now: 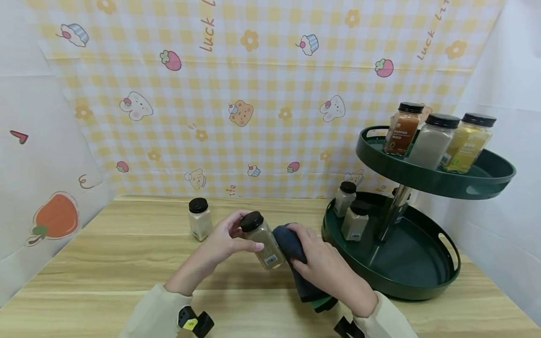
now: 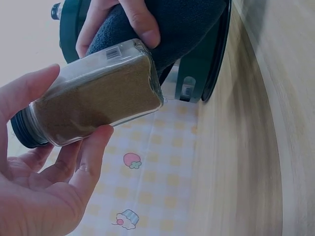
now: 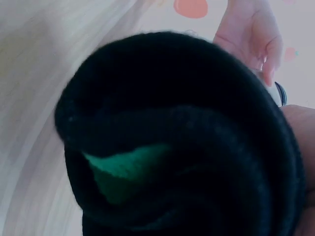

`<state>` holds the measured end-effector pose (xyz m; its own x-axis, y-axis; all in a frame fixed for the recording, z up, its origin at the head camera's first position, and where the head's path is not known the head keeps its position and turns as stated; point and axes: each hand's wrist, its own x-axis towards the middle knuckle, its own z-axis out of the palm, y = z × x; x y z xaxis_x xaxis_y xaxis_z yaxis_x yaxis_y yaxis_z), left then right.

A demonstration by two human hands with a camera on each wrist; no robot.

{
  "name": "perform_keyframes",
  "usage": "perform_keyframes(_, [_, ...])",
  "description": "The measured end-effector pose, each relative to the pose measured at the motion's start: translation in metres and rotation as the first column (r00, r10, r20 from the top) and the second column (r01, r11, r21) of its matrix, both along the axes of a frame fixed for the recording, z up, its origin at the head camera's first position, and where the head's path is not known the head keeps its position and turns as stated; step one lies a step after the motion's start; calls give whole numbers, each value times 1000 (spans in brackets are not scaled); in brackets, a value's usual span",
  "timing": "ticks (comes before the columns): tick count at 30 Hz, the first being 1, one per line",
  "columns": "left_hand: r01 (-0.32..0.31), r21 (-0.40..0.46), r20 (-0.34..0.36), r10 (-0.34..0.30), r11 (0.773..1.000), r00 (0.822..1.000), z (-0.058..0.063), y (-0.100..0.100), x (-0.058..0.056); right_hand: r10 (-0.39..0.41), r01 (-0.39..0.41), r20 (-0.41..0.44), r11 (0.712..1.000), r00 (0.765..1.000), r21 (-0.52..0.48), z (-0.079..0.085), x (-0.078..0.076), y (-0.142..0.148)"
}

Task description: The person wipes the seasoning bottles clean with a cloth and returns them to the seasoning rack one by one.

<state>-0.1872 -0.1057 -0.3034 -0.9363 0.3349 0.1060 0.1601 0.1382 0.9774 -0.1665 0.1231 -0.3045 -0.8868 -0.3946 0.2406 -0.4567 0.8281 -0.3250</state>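
Observation:
My left hand (image 1: 224, 241) grips a clear spice jar (image 1: 267, 246) with a black lid, tilted above the wooden table. Brownish powder fills much of the jar (image 2: 101, 98) in the left wrist view, where the thumb and fingers hold it near the lid end. A folded dark blue cloth (image 1: 291, 244) with a green layer is held in my right hand (image 1: 323, 263), right at the jar's base end. In the right wrist view the cloth (image 3: 172, 73) covers most of the picture and hides the jar's body. Left of my left hand stands another black-lidded jar (image 1: 200, 220) of pale powder.
A green two-tier round rack (image 1: 422, 281) stands on the table (image 1: 105, 281) at the right. Its upper tier (image 1: 460, 185) carries three jars, among them a red-brown pepper jar (image 1: 401, 131). Jars such as this pale one (image 1: 355, 223) sit on the lower tier.

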Motion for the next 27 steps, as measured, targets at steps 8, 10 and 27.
perform_keyframes(8, [12,-34,-5,-12,999,1000,-5,5,-1,22,-25,-66,998,998,-51,4,7,-3])
perform_keyframes(10, [22,-45,-9,-22,999,1000,-8,7,-1,31,-39,-102,997,994,-72,5,9,-4])
perform_keyframes(27, [-12,-9,-11,12,1000,1000,-2,4,1,20,-20,-14,999,1000,-29,-1,0,1])
